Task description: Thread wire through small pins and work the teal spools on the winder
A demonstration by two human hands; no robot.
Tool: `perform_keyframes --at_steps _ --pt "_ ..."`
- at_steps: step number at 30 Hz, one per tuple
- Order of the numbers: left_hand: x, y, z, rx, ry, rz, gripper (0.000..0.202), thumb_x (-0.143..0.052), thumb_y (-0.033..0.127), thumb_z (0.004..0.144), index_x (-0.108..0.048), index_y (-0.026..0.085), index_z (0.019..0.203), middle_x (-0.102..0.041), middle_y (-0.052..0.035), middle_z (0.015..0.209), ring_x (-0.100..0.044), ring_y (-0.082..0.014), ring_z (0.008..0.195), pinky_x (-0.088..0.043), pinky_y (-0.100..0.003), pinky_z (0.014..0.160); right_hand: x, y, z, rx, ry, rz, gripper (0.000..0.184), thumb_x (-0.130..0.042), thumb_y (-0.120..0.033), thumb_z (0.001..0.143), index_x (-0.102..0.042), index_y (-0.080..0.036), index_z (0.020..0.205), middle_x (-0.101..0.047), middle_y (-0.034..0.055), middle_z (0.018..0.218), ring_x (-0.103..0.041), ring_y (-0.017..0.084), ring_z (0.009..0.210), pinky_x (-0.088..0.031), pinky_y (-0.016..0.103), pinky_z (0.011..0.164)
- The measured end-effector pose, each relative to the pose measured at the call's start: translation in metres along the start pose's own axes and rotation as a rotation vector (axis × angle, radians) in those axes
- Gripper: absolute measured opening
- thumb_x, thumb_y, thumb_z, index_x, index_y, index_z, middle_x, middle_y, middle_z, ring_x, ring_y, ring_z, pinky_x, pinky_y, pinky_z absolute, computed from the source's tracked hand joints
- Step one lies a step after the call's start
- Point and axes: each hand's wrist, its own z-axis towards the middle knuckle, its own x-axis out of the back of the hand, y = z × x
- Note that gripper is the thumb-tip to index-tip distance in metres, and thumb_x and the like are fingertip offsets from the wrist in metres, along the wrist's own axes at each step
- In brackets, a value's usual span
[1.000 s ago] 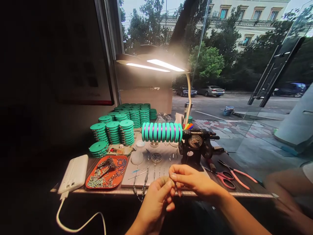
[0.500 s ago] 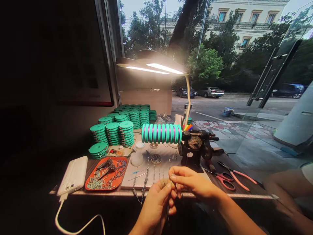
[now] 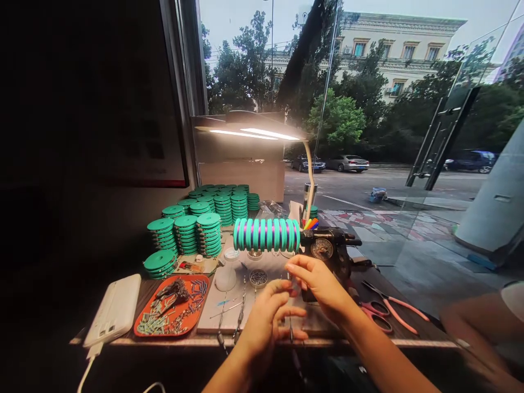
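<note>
My left hand [image 3: 268,316] is over the front of the pale work board [image 3: 262,322], its fingers stretched apart. Just right of it, my right hand [image 3: 319,284] has thumb and fingertips pinched together. A thin line with a dark slim piece [image 3: 291,330] hangs below the fingertips; its top is too fine to follow clearly. Other beaded lines [image 3: 238,322] hang over the board's front edge to the left. Above the hands, a row of turquoise spools [image 3: 266,234] sits on the shaft of a black winding machine [image 3: 327,248].
Stacked turquoise spools [image 3: 186,234] stand back left. An orange tray [image 3: 143,330] holds small metal parts, beside a white power bank [image 3: 112,311]. Right are scissors [image 3: 380,316] and pink-handled pliers [image 3: 401,305]. A lit lamp [image 3: 310,169] overhangs the board. Another person's limb [image 3: 478,322] shows far right.
Both hands were pinched together low over the board. Now the left fingers have spread, and the right hand has lifted slightly away. The view has tilted up a little.
</note>
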Motion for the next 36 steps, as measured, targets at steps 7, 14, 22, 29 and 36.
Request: perform_keyframes --at_steps 7,14,22,29,36 --pt "-0.013 0.01 0.015 -0.024 0.065 -0.043 0.019 -0.059 0.033 0.069 -0.054 0.015 0.073 -0.056 -0.0001 0.069 -0.052 -0.0071 0.055 -0.041 -0.019 0.051 0.001 0.007 -0.003 -0.011 -0.038 0.023 0.026 -0.062 -0.039 0.064 -0.054 -0.014 0.065 -0.046 -0.0049 0.052 -0.034 0.005 0.045 -0.022 0.02 0.043" --pt "-0.012 0.0 0.019 -0.15 0.059 -0.081 0.017 -0.062 0.028 0.067 -0.054 0.013 0.066 -0.056 0.001 0.061 -0.052 -0.0066 0.055 -0.042 -0.019 0.057 0.0 0.005 -0.003 -0.01 -0.074 0.055 0.023 -0.06 -0.035 0.066 -0.053 -0.013 0.064 -0.048 -0.0045 0.049 -0.035 0.005 0.044 -0.023 0.02 0.044" --pt "-0.012 -0.009 0.013 -0.195 0.132 -0.072 0.019 -0.066 0.028 0.062 -0.052 0.015 0.067 -0.054 0.003 0.059 -0.049 -0.0072 0.055 -0.041 -0.019 0.055 -0.004 -0.002 -0.002 0.038 -0.059 0.073 0.021 -0.061 -0.032 0.063 -0.051 -0.013 0.06 -0.043 -0.0069 0.047 -0.031 0.004 0.041 -0.02 0.02 0.042" --pt "-0.001 -0.011 -0.007 0.038 0.024 -0.083 0.016 -0.062 0.028 0.067 -0.053 0.014 0.068 -0.054 0.0023 0.061 -0.048 -0.0059 0.051 -0.038 -0.017 0.05 -0.002 0.004 -0.005 0.051 -0.098 0.075 0.026 -0.062 -0.037 0.062 -0.051 -0.014 0.061 -0.04 -0.0073 0.047 -0.032 0.005 0.042 -0.025 0.021 0.044" --pt "0.004 -0.015 -0.02 0.096 0.044 -0.154 0.011 -0.058 0.023 0.071 -0.054 0.013 0.067 -0.054 0.0013 0.06 -0.049 -0.006 0.049 -0.04 -0.021 0.056 -0.007 0.017 -0.019 0.03 -0.173 0.063 0.026 -0.061 -0.037 0.066 -0.051 -0.014 0.062 -0.04 -0.0066 0.048 -0.034 0.005 0.044 -0.027 0.021 0.046"
